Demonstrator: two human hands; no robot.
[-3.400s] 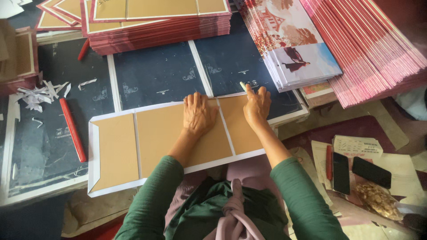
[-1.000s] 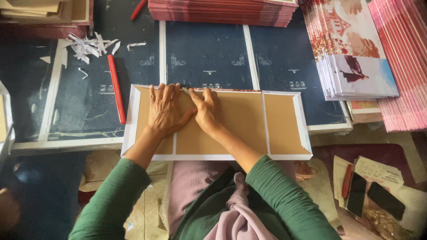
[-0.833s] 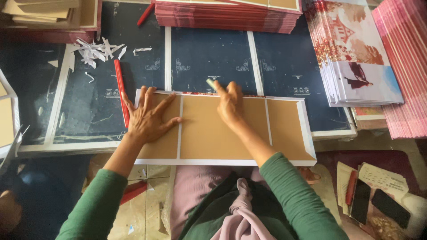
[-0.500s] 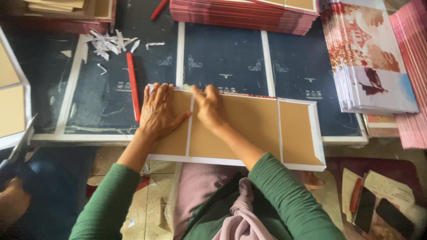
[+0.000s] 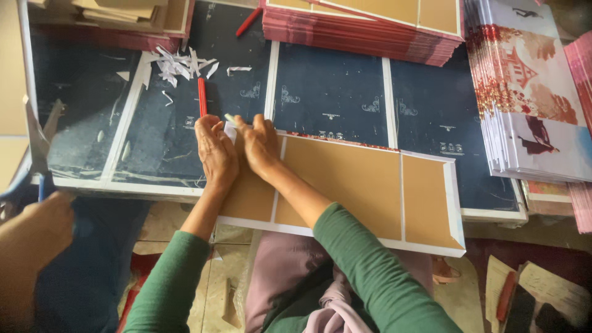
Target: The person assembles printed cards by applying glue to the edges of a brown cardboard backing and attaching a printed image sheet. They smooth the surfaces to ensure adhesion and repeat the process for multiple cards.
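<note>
— Both hands are working the far left corner of the cover board [image 5: 345,185] now. My left hand [image 5: 216,151] is lying flat, palm down and fingers stretched out, on the leftmost brown panel; my right hand [image 5: 259,143] is pressing beside it, and a small pale tool [image 5: 230,118] is sticking out just beyond them. I cannot tell which hand is pinching it.

— Weren't they further apart a moment ago?

— Yes. My left was spread wide at the left end while my right was rubbing along the far edge near the middle. They are coming together again at that corner, and the board is sitting a little further right in front of me.

— So where is it lying?

— Flat across the dark printed sheets [image 5: 327,98], brown side up, white paper border turned over its edges, overhanging the near side above my lap. I judge the far-left fold is the one being pressed down.

— Anything nearby?

— Red stick [image 5: 202,96] and paper scraps [image 5: 179,65] just beyond my left hand, a stack of finished boards [image 5: 364,31] far off, and another person's hand [image 5: 46,219] with scissors [image 5: 38,148] at the left.
</note>
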